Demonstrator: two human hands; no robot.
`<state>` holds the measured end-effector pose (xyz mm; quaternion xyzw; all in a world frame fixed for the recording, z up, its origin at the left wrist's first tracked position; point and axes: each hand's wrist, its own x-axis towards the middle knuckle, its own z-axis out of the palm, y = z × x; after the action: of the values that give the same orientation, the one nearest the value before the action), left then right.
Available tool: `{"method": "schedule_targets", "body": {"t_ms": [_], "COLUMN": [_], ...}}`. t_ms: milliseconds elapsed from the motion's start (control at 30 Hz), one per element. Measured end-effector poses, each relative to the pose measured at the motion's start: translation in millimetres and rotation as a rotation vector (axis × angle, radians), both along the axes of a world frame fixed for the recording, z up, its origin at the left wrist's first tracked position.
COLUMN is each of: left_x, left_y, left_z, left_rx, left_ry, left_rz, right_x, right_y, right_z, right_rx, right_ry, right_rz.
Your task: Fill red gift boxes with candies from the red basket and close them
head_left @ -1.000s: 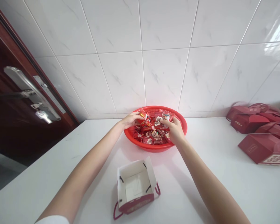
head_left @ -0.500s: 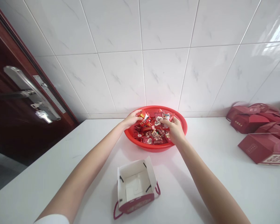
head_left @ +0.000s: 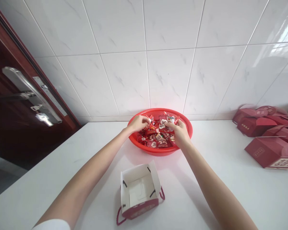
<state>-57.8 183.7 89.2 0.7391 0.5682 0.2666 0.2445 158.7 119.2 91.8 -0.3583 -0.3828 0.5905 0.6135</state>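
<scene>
A red plastic basket full of wrapped candies stands against the tiled wall. Over its left side, my left hand is closed, fingertips pinched on a red-and-white wrapped candy that they partly cover. At the right side my right hand grips a dark red candy packet between thumb and fingers, with another shiny wrapper beside it. In front of the basket sits an open-topped carton, white inside and dark red outside, with rope handles; nothing lies in it.
Several dark red gift boxes crowd the right end of the white table. At the left is a dark brown door with a metal handle and keys in its lock. White tiles rise behind the basket.
My left hand has shifted slightly right and turned over the basket, its fingers now curled more at the candy. My right hand keeps its packet in the same place.
</scene>
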Motion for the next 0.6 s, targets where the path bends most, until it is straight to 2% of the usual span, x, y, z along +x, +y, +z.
{"method": "schedule_targets", "body": {"t_ms": [133, 300, 433, 600], "left_x": [3.3, 3.2, 5.0, 8.7], "left_y": [-3.2, -3.9, -7.1, -11.9], "left_z": [-1.9, 1.0, 5.4, 6.9], "left_rx": [-0.229, -0.458, -0.541, -0.658], "left_ry": [0.268, 0.494, 0.498, 0.386], "left_rz": [-0.152, -0.254, -0.308, -0.41], "right_x": [-0.5, -0.9, -0.5, -0.2], "right_y": [0.9, 1.5, 1.8, 2.8], "right_z": [-0.9, -1.1, -0.8, -2.2], "right_rx": [-0.003, 0.005, 0.007, 0.012], "right_ry": [0.001, 0.001, -0.003, 0.003], "right_rz": [0.0, -0.009, -0.013, -0.01]}}
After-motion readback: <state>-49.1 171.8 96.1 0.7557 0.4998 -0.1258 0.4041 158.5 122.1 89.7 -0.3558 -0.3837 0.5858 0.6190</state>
